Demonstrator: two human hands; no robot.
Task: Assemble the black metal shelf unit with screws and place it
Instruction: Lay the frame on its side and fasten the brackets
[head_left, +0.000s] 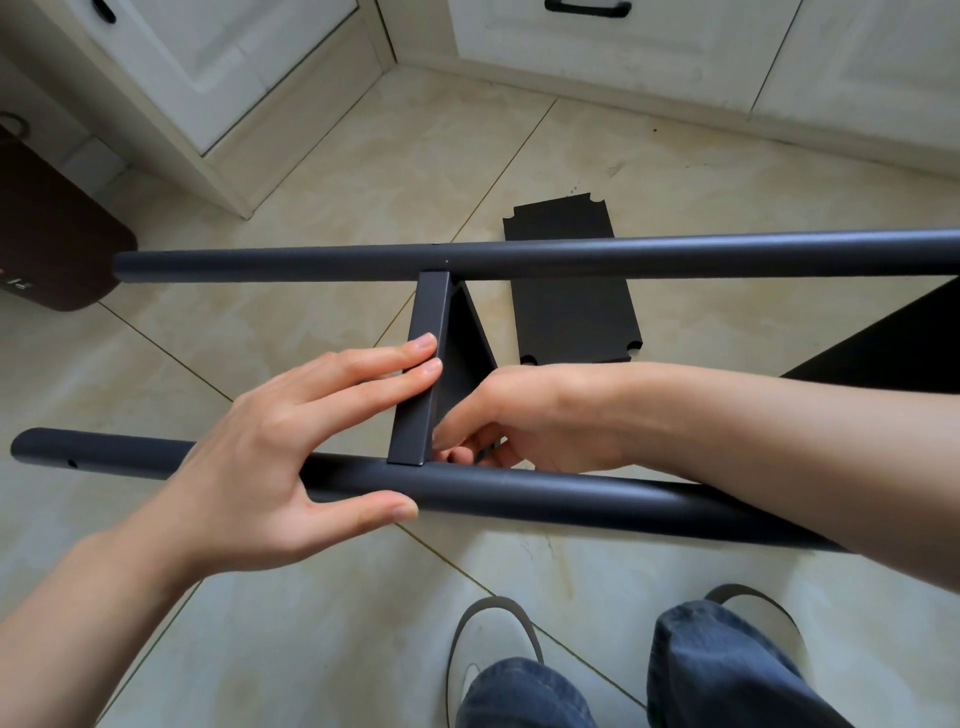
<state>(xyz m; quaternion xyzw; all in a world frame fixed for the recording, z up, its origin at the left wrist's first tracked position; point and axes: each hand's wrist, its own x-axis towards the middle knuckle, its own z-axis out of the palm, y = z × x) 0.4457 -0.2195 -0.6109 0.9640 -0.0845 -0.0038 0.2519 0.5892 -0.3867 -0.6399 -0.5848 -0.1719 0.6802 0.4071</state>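
Black shelf frame (421, 374) held above the tiled floor (363, 171): two round tubes joined by a flat shelf panel standing on edge. Left hand (270, 447) spread over near tube (519, 493), straight fingers pressing the panel. Right hand (524, 421) curled at the panel's lower corner (cannot tell what the grip pinches). Spare black panel (571, 312) flat on floor beyond.

I have one view only, from a wide-angle camera worn on the person's head. It looks forward and steeply down, close over both bare hands and two long black metal tubes (519, 260) held crosswise. The beige tiled floor (363, 166) fills the middle, white cabinet doors (649, 47) line the top edge, and blue-trousered legs (727, 670) show at the bottom.
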